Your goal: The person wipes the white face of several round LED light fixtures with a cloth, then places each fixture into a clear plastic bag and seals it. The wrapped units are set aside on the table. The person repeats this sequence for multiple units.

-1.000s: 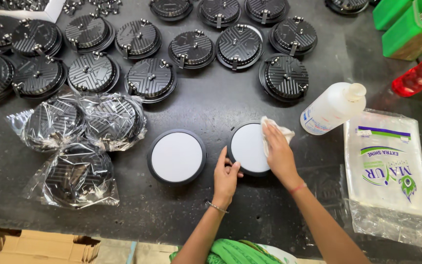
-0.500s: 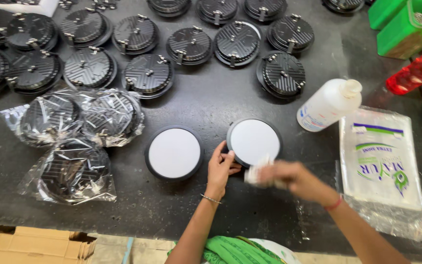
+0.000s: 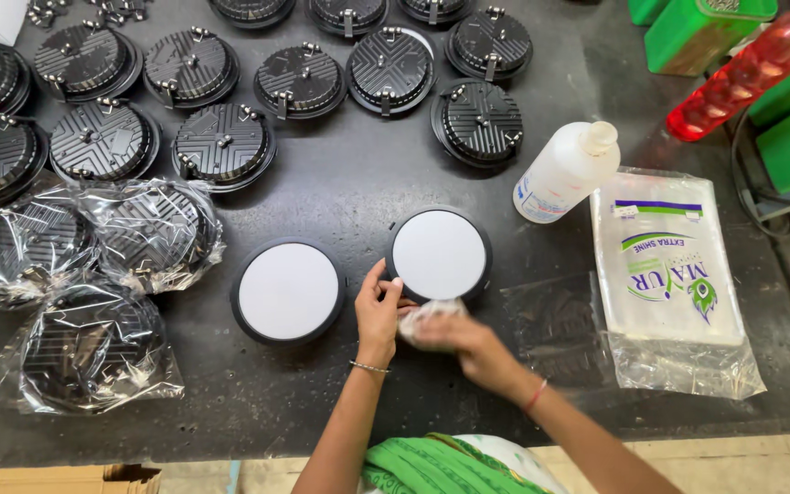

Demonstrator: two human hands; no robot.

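Note:
Two round black lamps lie face up on the dark table, their white discs showing. My left hand (image 3: 378, 309) grips the near-left rim of the right lamp (image 3: 439, 253). My right hand (image 3: 468, 343) is closed on a crumpled white cloth (image 3: 429, 316) pressed against that lamp's near edge. The left lamp (image 3: 288, 291) lies untouched beside my left hand.
Several black ribbed lamp housings (image 3: 222, 141) lie face down across the far side. Three more sit in clear plastic bags (image 3: 93, 348) at the left. A white squeeze bottle (image 3: 563, 173) and a flat printed plastic packet (image 3: 669, 270) lie to the right, with green boxes (image 3: 701, 32) and a red bottle (image 3: 742, 78) beyond.
My right hand with the cloth has moved from on top of the right lamp's white disc down to its near edge. My left hand stays on the rim.

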